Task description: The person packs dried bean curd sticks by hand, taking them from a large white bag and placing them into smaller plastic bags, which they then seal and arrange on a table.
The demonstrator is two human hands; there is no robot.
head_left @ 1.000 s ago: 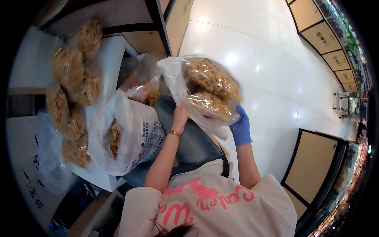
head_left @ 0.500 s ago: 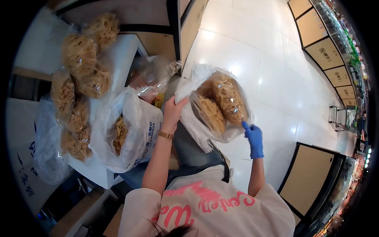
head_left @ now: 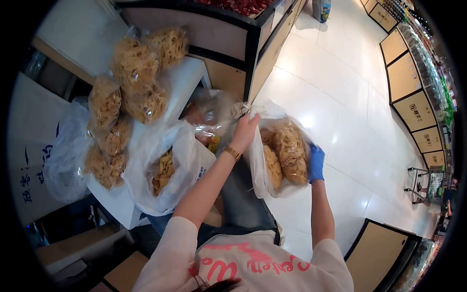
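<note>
A white plastic bag [head_left: 258, 170] with its mouth wide open is held up over my lap, at the floor side. Inside lie clear packs [head_left: 292, 153] of tan, strip-like dry food; I cannot make out the exact kind. My left hand [head_left: 245, 132], bare and with a gold band at the wrist, is closed on the bag's upper left rim. In a blue glove, my right hand [head_left: 316, 163] grips the right edge, its fingers partly hidden by the plastic. To the left stands a second white bag [head_left: 189, 141], open, with similar strips [head_left: 164, 173] inside.
Several clear packs [head_left: 136, 65] of tan strips are piled on a white table [head_left: 114, 202] at left. A clear bag [head_left: 209, 114] sits behind the second bag. Wood-panelled counters [head_left: 231, 80] border the pale tiled floor [head_left: 335, 102]. A shopping cart [head_left: 428, 185] stands far right.
My view has shifted, so the table and bags appear further right. My left hand has moved along the rim, and my right hand sits higher on the bag's right side.
</note>
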